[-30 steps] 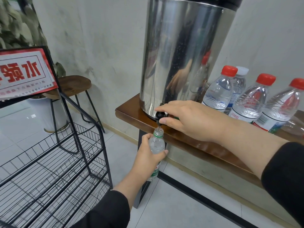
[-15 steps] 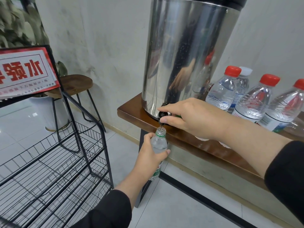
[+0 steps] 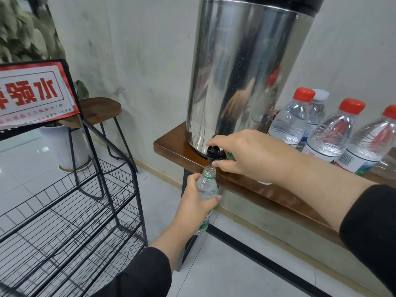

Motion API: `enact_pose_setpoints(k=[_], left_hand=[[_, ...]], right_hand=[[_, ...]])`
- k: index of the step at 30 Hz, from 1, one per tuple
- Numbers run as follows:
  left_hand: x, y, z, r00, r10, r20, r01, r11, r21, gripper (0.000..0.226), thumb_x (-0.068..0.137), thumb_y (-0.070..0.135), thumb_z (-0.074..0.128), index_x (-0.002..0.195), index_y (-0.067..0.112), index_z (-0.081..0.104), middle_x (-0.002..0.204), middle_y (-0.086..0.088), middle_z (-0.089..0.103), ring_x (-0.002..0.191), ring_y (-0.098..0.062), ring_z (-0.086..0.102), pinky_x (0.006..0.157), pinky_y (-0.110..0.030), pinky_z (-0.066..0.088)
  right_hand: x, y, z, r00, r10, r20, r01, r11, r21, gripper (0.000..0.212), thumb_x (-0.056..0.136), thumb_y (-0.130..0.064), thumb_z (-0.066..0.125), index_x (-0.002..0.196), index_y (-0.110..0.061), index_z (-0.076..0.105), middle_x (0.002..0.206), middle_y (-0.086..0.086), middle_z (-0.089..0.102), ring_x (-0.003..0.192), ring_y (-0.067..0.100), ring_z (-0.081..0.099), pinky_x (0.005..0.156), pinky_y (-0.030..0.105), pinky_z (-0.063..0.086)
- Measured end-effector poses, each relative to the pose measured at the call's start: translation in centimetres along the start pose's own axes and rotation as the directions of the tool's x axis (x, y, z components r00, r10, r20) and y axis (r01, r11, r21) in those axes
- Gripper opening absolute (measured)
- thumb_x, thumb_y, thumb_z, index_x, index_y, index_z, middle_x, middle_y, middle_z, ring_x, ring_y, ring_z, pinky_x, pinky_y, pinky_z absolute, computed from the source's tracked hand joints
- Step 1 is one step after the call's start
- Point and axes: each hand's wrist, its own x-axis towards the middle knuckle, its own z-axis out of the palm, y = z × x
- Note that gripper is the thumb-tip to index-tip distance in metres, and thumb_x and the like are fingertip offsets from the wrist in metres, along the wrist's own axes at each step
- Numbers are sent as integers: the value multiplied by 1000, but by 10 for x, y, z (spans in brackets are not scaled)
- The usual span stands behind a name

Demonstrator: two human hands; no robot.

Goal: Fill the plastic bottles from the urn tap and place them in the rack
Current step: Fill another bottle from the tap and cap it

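Observation:
A tall steel urn (image 3: 242, 73) stands on a brown wooden shelf (image 3: 171, 146). At its base is a black tap (image 3: 215, 152). My right hand (image 3: 250, 156) grips the tap, finger above and thumb below, with a green bit showing in the palm. My left hand (image 3: 192, 209) holds an uncapped clear plastic bottle (image 3: 207, 187) upright, its mouth right under the spout. The bottle's lower half is hidden by my fingers. The black wire rack (image 3: 70, 211) stands to the left, its shelves bare.
Several capped bottles (image 3: 289, 121) with red lids stand on the shelf right of the urn. A red-and-white sign (image 3: 32, 93) tops the rack. Behind it are a wooden stool (image 3: 96, 109) and a potted plant (image 3: 23, 33). The floor is pale tile.
The camera has come slightly closer and shifted. Both hands keep the same hold, bottle under the tap.

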Motion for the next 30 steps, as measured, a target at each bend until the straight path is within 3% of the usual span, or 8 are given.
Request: enact_pose_setpoints(k=[8, 18, 22, 27, 30], left_hand=[[0, 0, -1, 1000, 3, 4, -3, 1000, -8, 62, 85, 26, 83, 128, 36, 40, 121, 6, 61, 110, -15, 62, 98, -36, 53], [0, 2, -3, 1000, -6, 16, 6, 1000, 7, 63, 87, 27, 81, 130, 37, 37, 122, 10, 58, 110, -11, 60, 87, -22, 48], [0, 2, -3, 1000, -10, 14, 10, 1000, 14, 64, 86, 28, 82, 131, 37, 38, 123, 10, 59, 109, -9, 61, 81, -17, 47], [-1, 2, -2, 1000, -25, 12, 25, 999, 31, 64, 86, 30, 82, 130, 40, 37, 124, 9, 59, 112, -13, 61, 83, -21, 49], [-2, 3, -2, 999, -28, 14, 28, 999, 42, 64, 86, 31, 82, 130, 41, 36, 123, 12, 58, 109, -10, 60, 79, -15, 45]], right_hand=[[1, 3, 9, 998, -43, -49, 42, 999, -7, 37, 96, -42, 53, 123, -16, 59, 109, 3, 69, 99, 24, 64, 81, 44, 53], [0, 1, 6, 997, -65, -42, 66, 998, 23, 40, 97, -45, 48, 127, -20, 56, 109, 1, 68, 95, 22, 64, 80, 44, 54], [1, 1, 6, 997, -68, -38, 69, 998, 15, 45, 93, -51, 35, 121, -22, 55, 99, -2, 66, 87, 21, 63, 75, 43, 54], [-1, 3, 7, 996, -73, -47, 73, 997, 4, 36, 95, -51, 33, 108, -24, 52, 88, -7, 59, 77, 18, 57, 69, 42, 52], [0, 2, 9, 995, -75, -65, 75, 997, 1, 35, 98, -50, 32, 106, -24, 54, 90, -7, 60, 79, 17, 58, 70, 41, 52]])
